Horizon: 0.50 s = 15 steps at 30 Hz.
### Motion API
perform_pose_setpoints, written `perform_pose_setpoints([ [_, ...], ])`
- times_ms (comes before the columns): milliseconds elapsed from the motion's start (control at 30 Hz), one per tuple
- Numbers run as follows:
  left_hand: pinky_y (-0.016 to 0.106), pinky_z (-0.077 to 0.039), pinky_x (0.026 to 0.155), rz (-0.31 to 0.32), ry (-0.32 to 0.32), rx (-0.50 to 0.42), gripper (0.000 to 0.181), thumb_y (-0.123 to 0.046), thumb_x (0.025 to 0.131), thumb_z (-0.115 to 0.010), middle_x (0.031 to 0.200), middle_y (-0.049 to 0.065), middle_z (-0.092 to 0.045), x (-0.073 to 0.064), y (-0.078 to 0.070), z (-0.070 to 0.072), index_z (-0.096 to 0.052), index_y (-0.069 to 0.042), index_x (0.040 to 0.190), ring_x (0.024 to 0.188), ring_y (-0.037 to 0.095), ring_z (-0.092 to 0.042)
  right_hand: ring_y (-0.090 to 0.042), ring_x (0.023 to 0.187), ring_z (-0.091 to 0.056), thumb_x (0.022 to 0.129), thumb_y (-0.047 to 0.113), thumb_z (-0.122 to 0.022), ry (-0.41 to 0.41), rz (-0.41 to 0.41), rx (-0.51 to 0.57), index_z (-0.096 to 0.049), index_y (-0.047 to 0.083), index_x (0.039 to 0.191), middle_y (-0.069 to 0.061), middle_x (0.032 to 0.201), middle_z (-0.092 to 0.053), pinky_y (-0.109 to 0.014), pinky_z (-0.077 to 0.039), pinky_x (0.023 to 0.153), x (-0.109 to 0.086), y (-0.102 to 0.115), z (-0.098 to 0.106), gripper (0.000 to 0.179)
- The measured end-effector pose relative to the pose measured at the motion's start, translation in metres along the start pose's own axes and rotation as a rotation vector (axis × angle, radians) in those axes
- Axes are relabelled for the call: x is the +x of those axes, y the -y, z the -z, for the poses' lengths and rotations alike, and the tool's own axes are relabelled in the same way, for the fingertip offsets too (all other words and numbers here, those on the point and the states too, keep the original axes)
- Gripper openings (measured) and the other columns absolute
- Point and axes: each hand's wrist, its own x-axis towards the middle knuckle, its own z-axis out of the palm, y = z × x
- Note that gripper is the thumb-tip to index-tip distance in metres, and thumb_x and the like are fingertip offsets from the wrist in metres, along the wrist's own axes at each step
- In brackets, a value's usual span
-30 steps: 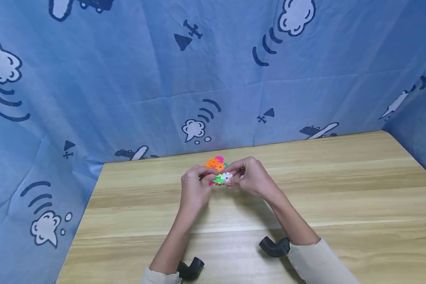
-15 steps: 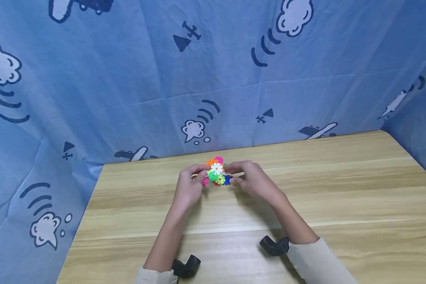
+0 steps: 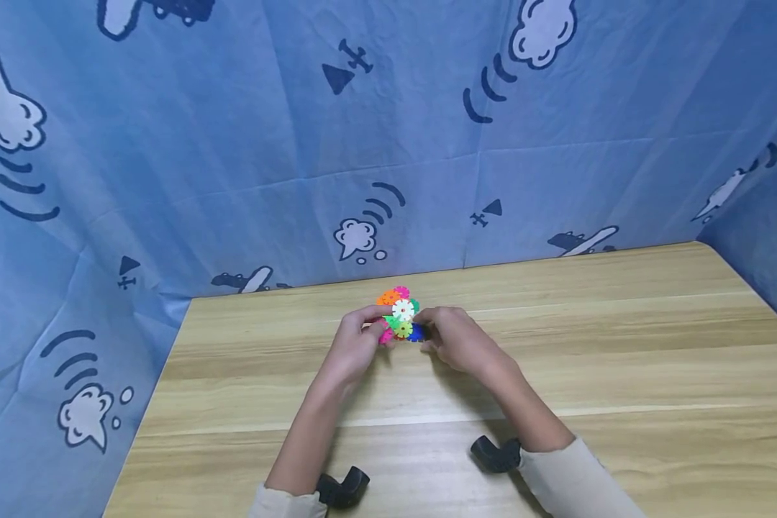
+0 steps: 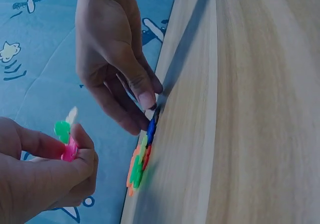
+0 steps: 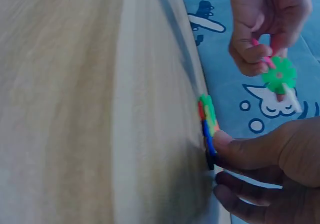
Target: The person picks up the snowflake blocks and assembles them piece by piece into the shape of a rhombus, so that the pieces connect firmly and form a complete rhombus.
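Note:
My left hand (image 3: 355, 342) pinches a pink notched plastic disc (image 4: 70, 150) between thumb and finger. A green disc (image 5: 280, 75) is joined to the pink one, and a white disc (image 3: 403, 310) is joined to the green, all held above the table. My right hand (image 3: 462, 339) is at the right end of a small pile of discs lying on the wood. Its thumb is by a blue disc (image 5: 209, 138) and a dark disc (image 4: 157, 113), fingers loosely bent; whether they grip is unclear. Red, yellow-green and orange discs (image 3: 388, 297) lie in the same pile.
The wooden table (image 3: 609, 360) ends at a blue patterned cloth (image 3: 421, 144) just behind the pile. More cloth hangs at both sides. Black curved devices (image 3: 343, 488) are worn at both wrists.
The right hand has let go of the white disc, which now stands joined to the left hand's discs. It has moved down right to the blue disc; the left hand shifted slightly.

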Motion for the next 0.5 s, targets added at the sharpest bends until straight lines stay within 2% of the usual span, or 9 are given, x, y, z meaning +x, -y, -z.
perform_pose_setpoints([
  [100, 0.032, -0.054, 0.088, 0.017, 0.042, -0.036, 0.034, 0.003, 0.107, -0.048, 0.131, 0.02, -0.06, 0.0, 0.0, -0.001, -0.068, 0.003, 0.135, 0.082, 0.021, -0.067, -0.023, 0.093, -0.068, 0.089, 0.0, -0.084, -0.028, -0.012, 0.002, -0.074, -0.001, 0.111, -0.013, 0.104, -0.076, -0.044, -0.063, 0.088, 0.001, -0.001, -0.003, 0.024],
  [167, 0.033, -0.056, 0.091, 0.024, 0.069, -0.068, 0.034, 0.003, 0.106, -0.047, 0.137, 0.02, -0.058, 0.001, 0.0, -0.002, -0.068, 0.004, 0.133, 0.083, 0.02, -0.066, -0.022, 0.088, -0.063, 0.089, 0.001, -0.085, -0.037, -0.026, -0.014, -0.072, -0.001, 0.107, -0.012, 0.098, -0.072, -0.041, -0.06, 0.082, 0.001, -0.002, -0.006, 0.022],
  [300, 0.034, -0.059, 0.092, 0.033, 0.103, -0.166, 0.034, 0.005, 0.106, -0.046, 0.136, 0.02, -0.059, 0.001, 0.001, -0.004, -0.066, 0.007, 0.133, 0.086, 0.019, -0.063, -0.022, 0.086, -0.057, 0.09, 0.002, -0.084, -0.045, -0.051, -0.04, -0.069, -0.002, 0.106, -0.012, 0.096, -0.066, -0.039, -0.057, 0.077, 0.002, -0.002, -0.011, 0.022],
  [500, 0.03, -0.059, 0.086, 0.045, 0.133, -0.244, 0.033, 0.006, 0.106, -0.046, 0.131, 0.023, -0.061, 0.001, 0.001, -0.004, -0.061, 0.011, 0.135, 0.089, 0.017, -0.065, -0.02, 0.087, -0.063, 0.096, -0.003, -0.074, -0.036, -0.094, 0.012, -0.069, 0.001, 0.103, -0.009, 0.096, -0.069, -0.036, -0.06, 0.081, 0.004, -0.007, -0.012, 0.01],
])
